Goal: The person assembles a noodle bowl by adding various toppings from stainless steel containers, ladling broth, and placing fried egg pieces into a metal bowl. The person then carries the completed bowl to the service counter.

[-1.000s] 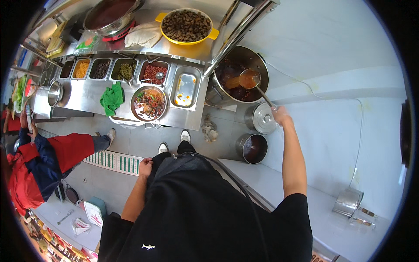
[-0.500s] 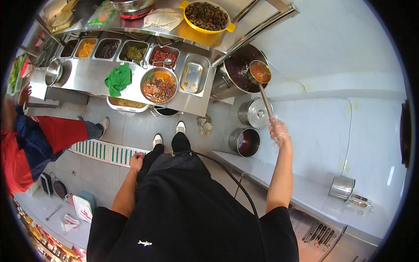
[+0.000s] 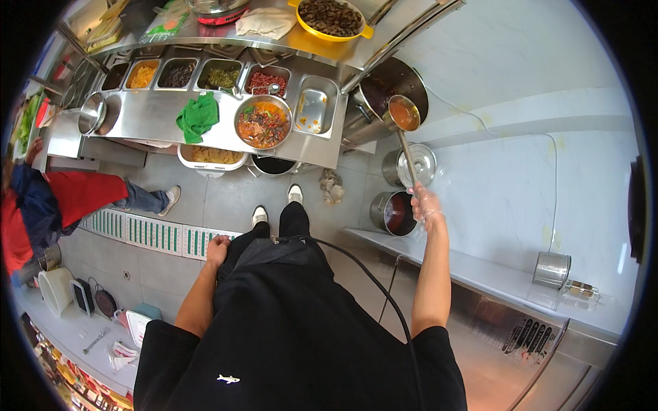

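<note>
My right hand [image 3: 426, 205], in a clear plastic glove, is closed round the long handle of a metal ladle [image 3: 410, 163]. The ladle's bowl holds orange-red broth [image 3: 405, 115] and is over the near right part of a tall steel pot [image 3: 365, 130] with dark contents. Down by my left thigh, my left hand [image 3: 218, 249] hangs with curled fingers, and nothing shows in it. On the counter left of the pot sits a round metal bowl [image 3: 238, 130] of food in red broth, beside a nearly bare steel pan [image 3: 330, 116] with orange scraps.
Pans of toppings [image 3: 223, 77] line the counter near a green cloth [image 3: 198, 118]. A yellow basin [image 3: 332, 35] stands on the shelf above. A lidded pot [image 3: 417, 164] and a smaller pot [image 3: 394, 213] are at the right. A co-worker in a red-and-blue top [image 3: 82, 192] is at the left.
The ladle has shifted slightly left and nearer the pot's near rim, still holding broth. My view has shifted a little. The co-worker is farther left. My left hand stays by my thigh.
</note>
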The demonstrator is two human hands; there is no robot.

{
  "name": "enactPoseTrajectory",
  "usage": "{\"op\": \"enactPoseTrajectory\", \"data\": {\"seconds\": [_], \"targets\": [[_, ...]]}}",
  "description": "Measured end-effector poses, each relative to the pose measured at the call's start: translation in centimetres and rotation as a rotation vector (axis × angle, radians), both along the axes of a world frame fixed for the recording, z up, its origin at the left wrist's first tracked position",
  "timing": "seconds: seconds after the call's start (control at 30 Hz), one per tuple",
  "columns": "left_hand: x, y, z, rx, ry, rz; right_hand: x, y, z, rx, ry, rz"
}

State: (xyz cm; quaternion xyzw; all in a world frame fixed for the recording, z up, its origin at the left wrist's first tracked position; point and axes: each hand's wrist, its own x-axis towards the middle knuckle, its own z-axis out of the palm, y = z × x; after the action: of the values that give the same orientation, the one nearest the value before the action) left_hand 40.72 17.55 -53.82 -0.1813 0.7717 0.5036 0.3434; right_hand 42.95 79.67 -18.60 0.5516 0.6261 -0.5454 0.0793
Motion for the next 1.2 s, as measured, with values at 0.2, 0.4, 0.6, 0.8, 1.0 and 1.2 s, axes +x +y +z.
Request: {"op": "enactPoseTrajectory", "data": {"seconds": [0.2,0.4,0.6,0.8,1.0,1.2], "targets": [[-0.2,-0.6,1.4,-0.037,0.013,-0.043,1.9,-1.4,-0.7,-0.042,-0.001,0.025],[0.3,-1.3,-0.8,-0.021,-0.022,0.004,2.6,-4.0,0.2,-0.018,-0.047,0.088],[1.1,-1.0,-1.1,-0.057,0.033,0.04,2.8,-7.7,1.0,-0.004,-0.042,0.163],[1.7,-0.5,-0.8,-0.019,0.019,0.096,1.3,-12.3,1.0,0.037,0.031,0.227],[2.8,-0.1,-2.0,0.004,-0.035,0.19,-1.4,-14.2,0.4,0.211,0.039,0.438],[4.1,-0.1,-3.1,0.01,-0.016,0.275,-4.8,-16.1,1.3,0.455,-0.013,0.686]]}}
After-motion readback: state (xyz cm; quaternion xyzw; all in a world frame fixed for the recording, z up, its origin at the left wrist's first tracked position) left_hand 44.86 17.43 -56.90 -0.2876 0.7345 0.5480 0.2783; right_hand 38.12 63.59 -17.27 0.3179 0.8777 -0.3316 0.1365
